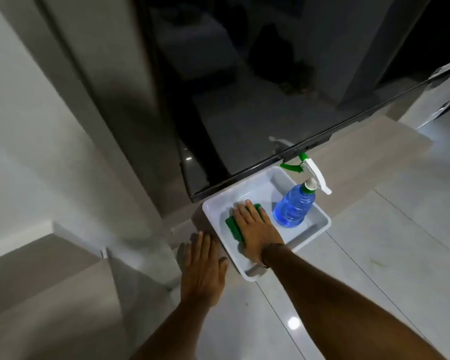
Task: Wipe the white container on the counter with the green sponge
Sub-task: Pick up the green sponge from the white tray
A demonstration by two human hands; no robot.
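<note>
A shallow white container (320, 231) sits on the pale tiled surface just in front of a dark glossy appliance. Inside it lies a green sponge (233, 227), pressed flat against the container's floor under my right hand (255, 229), whose fingers are spread over it. Only the sponge's left edge and far corner show. My left hand (203, 268) rests flat on the surface beside the container's left wall, fingers together and touching its outer edge. A blue spray bottle (294, 207) with a white and green trigger head stands in the container's right half.
The dark glossy appliance (244, 100) rises directly behind the container, its lower edge overhanging the far rim. A grey wall and a low step (63, 268) lie to the left. Pale tiles (387, 255) stretch to the right and toward me.
</note>
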